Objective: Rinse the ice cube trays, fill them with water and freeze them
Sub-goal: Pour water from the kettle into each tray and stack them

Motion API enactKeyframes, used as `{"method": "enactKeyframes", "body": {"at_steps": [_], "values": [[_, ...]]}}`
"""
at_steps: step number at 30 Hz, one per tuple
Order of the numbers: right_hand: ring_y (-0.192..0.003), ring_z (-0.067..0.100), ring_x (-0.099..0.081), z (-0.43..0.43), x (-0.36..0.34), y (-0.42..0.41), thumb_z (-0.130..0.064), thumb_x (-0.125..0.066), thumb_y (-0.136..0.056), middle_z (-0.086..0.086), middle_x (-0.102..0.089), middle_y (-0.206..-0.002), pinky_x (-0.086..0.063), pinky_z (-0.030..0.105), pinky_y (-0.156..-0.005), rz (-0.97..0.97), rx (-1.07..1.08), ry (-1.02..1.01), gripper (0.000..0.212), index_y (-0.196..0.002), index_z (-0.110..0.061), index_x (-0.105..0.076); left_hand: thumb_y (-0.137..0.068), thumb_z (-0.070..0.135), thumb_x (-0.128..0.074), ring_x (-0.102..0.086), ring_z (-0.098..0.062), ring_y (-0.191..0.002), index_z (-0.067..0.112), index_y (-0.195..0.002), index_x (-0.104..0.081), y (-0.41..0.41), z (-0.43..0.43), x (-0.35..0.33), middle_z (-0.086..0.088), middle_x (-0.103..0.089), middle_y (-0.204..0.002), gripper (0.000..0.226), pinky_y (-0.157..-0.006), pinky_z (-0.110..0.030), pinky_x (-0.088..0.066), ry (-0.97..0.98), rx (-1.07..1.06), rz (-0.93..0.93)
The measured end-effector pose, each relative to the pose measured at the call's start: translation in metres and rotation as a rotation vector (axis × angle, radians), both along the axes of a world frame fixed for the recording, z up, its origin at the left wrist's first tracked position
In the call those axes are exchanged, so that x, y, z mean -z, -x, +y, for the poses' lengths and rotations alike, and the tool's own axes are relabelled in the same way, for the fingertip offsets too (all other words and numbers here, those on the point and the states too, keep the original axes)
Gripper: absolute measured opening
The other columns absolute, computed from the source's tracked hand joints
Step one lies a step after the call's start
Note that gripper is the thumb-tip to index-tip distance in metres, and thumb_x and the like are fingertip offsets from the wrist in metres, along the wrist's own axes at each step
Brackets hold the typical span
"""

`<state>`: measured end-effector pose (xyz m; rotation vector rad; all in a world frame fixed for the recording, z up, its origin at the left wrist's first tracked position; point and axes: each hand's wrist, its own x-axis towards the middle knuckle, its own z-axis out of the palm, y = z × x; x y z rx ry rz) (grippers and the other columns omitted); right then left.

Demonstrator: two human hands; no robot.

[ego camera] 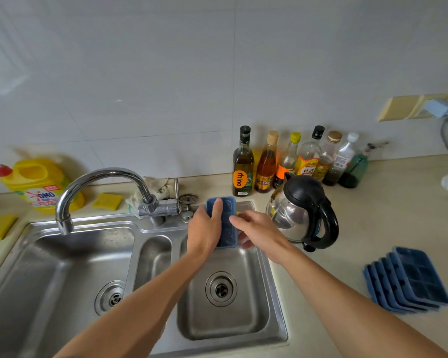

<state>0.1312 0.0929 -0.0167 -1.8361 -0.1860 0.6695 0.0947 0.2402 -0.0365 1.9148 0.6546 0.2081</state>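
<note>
Two bare forearms reach forward from the bottom edge over a steel sink [274, 293]. The right basin lies under them, its drain [221, 288] uncovered; a narrow middle well and a larger left basin sit beside it. On the counter [373, 228] to the right, well apart from the sink, a stack [409, 279] of blue ice cube trays lies fanned, each one shifted a little off the next.

Above the far end of the right basin, both hands meet on one blue tray [226, 220], held on edge with its long side running away from the camera. The left hand [204, 228] grips its left side, thumb lying up across the tray's face. The right hand [256, 231] curls at the tray's right edge, fingers partly behind it; a bit of something yellow shows by its fingertips, too small to tell what.

Just right of the hands stands a steel kettle [303, 210] with a black handle. The tap [96, 187] arcs over the left basin. Farther back, bottles [290, 161] line the tiled wall, and a yellow detergent jug [40, 184] stands at far left.
</note>
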Motion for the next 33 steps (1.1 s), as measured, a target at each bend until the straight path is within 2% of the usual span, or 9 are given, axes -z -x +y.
{"method": "enactKeyframes", "body": {"at_steps": [3,6,11,15,20,26,28,30,33], "values": [[-0.091,0.023,-0.075,0.001,-0.007,-0.001,-0.024,-0.062,-0.1,0.005,-0.077,-0.101,-0.058,0.029,-0.07,-0.025,-0.075,-0.093,0.017,-0.114,-0.015,-0.068,-0.095,0.066,-0.04,-0.067,-0.017,-0.081,0.019,-0.102,-0.059,0.005,0.008,-0.013,0.003,-0.069,-0.089,0.051,-0.076,-0.044,-0.058,-0.216,0.076,-0.095],[-0.095,0.02,-0.074,0.005,-0.015,-0.002,-0.017,-0.063,-0.099,0.004,-0.076,-0.104,-0.06,0.027,-0.074,-0.075,-0.056,-0.174,0.017,-0.115,-0.014,-0.068,-0.09,0.073,-0.033,-0.066,-0.018,-0.077,0.02,-0.102,-0.056,0.004,0.013,-0.027,0.003,-0.068,-0.086,0.059,-0.071,-0.041,-0.055,-0.358,0.098,-0.166],[-0.098,0.023,-0.074,0.003,-0.006,0.004,-0.013,-0.062,-0.099,0.009,-0.076,-0.106,-0.062,0.038,-0.084,-0.058,-0.019,-0.191,0.017,-0.115,-0.016,-0.067,-0.095,0.066,-0.036,-0.067,-0.023,-0.072,0.016,-0.102,-0.052,0.006,0.011,-0.029,-0.002,-0.069,-0.082,0.052,-0.069,-0.045,-0.057,-0.469,0.163,-0.154],[-0.096,0.018,-0.074,-0.009,-0.001,0.006,-0.017,-0.063,-0.098,0.004,-0.076,-0.105,-0.061,0.032,-0.078,-0.054,0.021,-0.184,0.019,-0.117,-0.018,-0.068,-0.097,0.061,-0.038,-0.068,-0.023,-0.073,0.015,-0.105,-0.053,0.002,0.0,-0.024,-0.004,-0.07,-0.084,0.049,-0.07,-0.046,-0.057,-0.468,0.201,-0.154],[-0.087,0.013,-0.075,-0.054,-0.002,0.01,-0.024,-0.064,-0.096,-0.004,-0.077,-0.094,-0.057,0.025,-0.07,-0.03,0.079,-0.132,0.013,-0.107,-0.022,-0.07,-0.1,0.059,-0.042,-0.068,-0.023,-0.084,0.016,-0.111,-0.055,-0.003,-0.045,-0.021,-0.003,-0.07,-0.094,0.046,-0.078,-0.048,-0.057,-0.354,0.252,-0.104],[-0.072,0.019,-0.071,-0.159,-0.024,0.013,-0.022,-0.064,-0.096,0.011,-0.077,-0.086,-0.054,0.03,-0.061,0.045,0.223,-0.062,0.016,-0.102,-0.01,-0.073,-0.103,0.058,-0.036,-0.066,-0.027,-0.098,0.012,-0.115,-0.057,-0.02,-0.149,-0.039,-0.012,-0.069,-0.112,0.052,-0.089,-0.043,-0.056,-0.16,0.354,0.093],[-0.071,0.02,-0.07,-0.204,-0.034,0.011,-0.023,-0.065,-0.096,0.013,-0.076,-0.085,-0.053,0.03,-0.059,0.065,0.271,-0.021,0.017,-0.102,-0.009,-0.072,-0.102,0.058,-0.038,-0.068,-0.028,-0.099,0.014,-0.118,-0.057,-0.022,-0.193,-0.046,-0.01,-0.069,-0.113,0.051,-0.083,-0.046,-0.06,0.048,0.354,0.145],[-0.073,0.021,-0.072,-0.25,-0.041,0.007,-0.026,-0.066,-0.096,0.011,-0.077,-0.086,-0.054,0.03,-0.061,0.056,0.306,0.039,0.018,-0.103,-0.011,-0.072,-0.102,0.051,-0.047,-0.071,-0.025,-0.092,0.02,-0.114,-0.055,-0.021,-0.237,-0.052,-0.005,-0.067,-0.107,0.034,-0.063,-0.041,-0.064,0.24,0.358,0.189],[-0.067,0.022,-0.072,-0.315,-0.042,0.001,-0.025,-0.069,-0.093,0.013,-0.077,-0.085,-0.057,0.032,-0.06,0.014,0.382,0.056,0.017,-0.105,-0.013,-0.068,-0.103,0.035,-0.056,-0.073,-0.023,-0.09,0.018,-0.11,-0.056,-0.022,-0.299,-0.053,-0.007,-0.069,-0.107,0.019,-0.061,-0.039,-0.065,0.279,0.412,0.175]]}}
